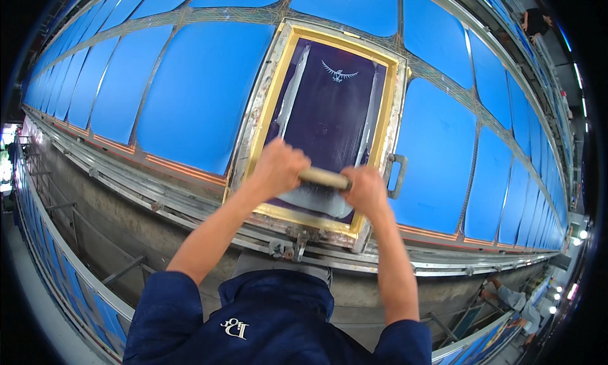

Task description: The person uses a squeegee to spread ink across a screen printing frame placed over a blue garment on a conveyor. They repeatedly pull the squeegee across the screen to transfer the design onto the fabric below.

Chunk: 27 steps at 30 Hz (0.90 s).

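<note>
Both my hands grip a squeegee [324, 178] by its pale wooden handle, over the near half of a screen-printing frame [252, 132]. My left hand [278, 168] is wrapped round the handle's left end, and my right hand [366, 189] closes round its right end. Inside the frame, edged with yellow tape, lies a dark purple mesh [329, 121] with a pale winged-bird design [339, 72] near its far end. Whitish ink [292, 89] streaks run along both sides of the mesh, and more pools at the near end. The squeegee's blade is mostly hidden and blurred.
Blue fabric panels [202, 86] lie in rows along the long table on both sides of the frame. A metal rail [190, 216] runs along the near edge, with a clamp [297, 243] below the frame. A metal handle [397, 175] juts from the frame's right side. Other people [522, 305] are at far right.
</note>
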Tool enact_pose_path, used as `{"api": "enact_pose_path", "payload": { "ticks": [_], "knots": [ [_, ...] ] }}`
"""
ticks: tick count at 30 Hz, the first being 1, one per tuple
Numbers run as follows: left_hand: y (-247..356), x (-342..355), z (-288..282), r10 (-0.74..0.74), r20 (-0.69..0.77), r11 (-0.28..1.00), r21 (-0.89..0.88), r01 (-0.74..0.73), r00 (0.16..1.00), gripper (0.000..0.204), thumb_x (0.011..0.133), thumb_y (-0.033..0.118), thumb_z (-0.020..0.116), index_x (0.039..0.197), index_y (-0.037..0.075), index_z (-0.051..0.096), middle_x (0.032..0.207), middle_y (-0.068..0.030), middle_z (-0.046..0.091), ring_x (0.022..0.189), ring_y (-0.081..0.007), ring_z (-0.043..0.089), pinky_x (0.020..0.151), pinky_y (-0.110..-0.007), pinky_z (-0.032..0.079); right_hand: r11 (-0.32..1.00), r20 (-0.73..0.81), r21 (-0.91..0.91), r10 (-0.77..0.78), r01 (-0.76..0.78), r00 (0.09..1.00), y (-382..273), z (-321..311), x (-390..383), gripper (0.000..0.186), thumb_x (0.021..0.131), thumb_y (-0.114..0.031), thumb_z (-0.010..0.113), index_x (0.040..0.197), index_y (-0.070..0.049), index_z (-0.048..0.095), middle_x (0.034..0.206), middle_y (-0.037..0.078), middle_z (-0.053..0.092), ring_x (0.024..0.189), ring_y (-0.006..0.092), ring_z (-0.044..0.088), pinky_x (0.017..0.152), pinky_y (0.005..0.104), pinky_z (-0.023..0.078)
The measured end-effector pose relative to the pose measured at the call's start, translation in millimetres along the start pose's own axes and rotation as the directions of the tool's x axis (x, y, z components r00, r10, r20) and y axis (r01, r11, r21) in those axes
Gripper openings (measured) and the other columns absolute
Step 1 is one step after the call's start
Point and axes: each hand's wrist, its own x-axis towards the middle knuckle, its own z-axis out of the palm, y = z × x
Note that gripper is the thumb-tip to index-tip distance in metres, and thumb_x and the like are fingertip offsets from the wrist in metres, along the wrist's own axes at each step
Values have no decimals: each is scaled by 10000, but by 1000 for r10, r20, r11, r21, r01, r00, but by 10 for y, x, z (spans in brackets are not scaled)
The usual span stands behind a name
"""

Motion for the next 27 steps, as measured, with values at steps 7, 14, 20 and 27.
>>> {"api": "enact_pose_path", "payload": {
  "ticks": [7,14,20,27],
  "knots": [
    [462,-606,-66,-36,-172,999,26,41,984,324,567,127,786,881,150,709,908,11,660,843,-204,617,809,-369,424,950,-67,310,46,-23,997,-32,-213,-384,399,816,-324,819,1080,-48,705,988,154,723,1032,351,657,931,464,493],
    [453,-594,-82,0,-25,995,102,3,1000,241,574,194,763,794,145,678,832,18,626,882,-202,594,856,-371,419,686,-397,499,725,-530,563,1388,281,-200,366,993,-326,640,1097,25,650,929,185,693,857,305,634,776,426,495],
    [337,-846,-226,-44,-76,998,48,48,996,109,629,164,717,708,164,642,750,15,593,834,-196,577,835,-365,395,512,-221,733,802,-449,554,700,-265,-28,307,1019,-281,629,919,9,632,714,-3,517,660,94,450,573,301,376],
    [-647,-1372,-791,-71,-82,997,29,73,994,202,589,162,746,780,158,678,793,19,621,838,-184,614,826,-357,410,664,-435,710,675,-234,596,-212,480,674,292,991,-258,657,853,-2,630,715,-5,520,661,100,451,589,317,396]
  ]
}}
